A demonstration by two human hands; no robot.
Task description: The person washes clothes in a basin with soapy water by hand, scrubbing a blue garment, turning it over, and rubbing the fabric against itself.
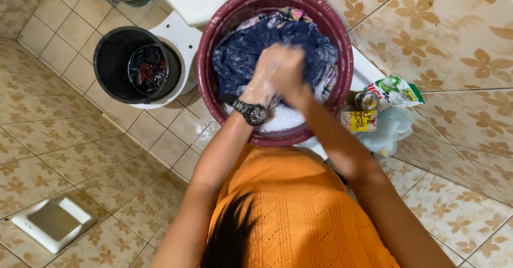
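- A tiled floor (64,156) with a flower pattern fills the frame; a white square drain cover (52,222) is seen at lower left.
- A maroon wash basin (214,43) is set at top centre, with suds pooled at its near edge.
- A dark blue garment (240,54) is heaped in the basin, wet and soapy; a plaid piece (291,14) shows behind it. The wash is judged to be mid-scrub, with rinsing and wringing not yet done.
- A black bucket (109,65) at upper left holds a smaller dipper of dark water.
- The left hand (270,73), a black watch on its wrist, and the right hand (296,83) are pressed together, clamped on a fold of the blue garment at the basin's centre.
- A green-and-white detergent pouch (398,91) and a small yellow-labelled box (359,121) are left at right, beside the basin.
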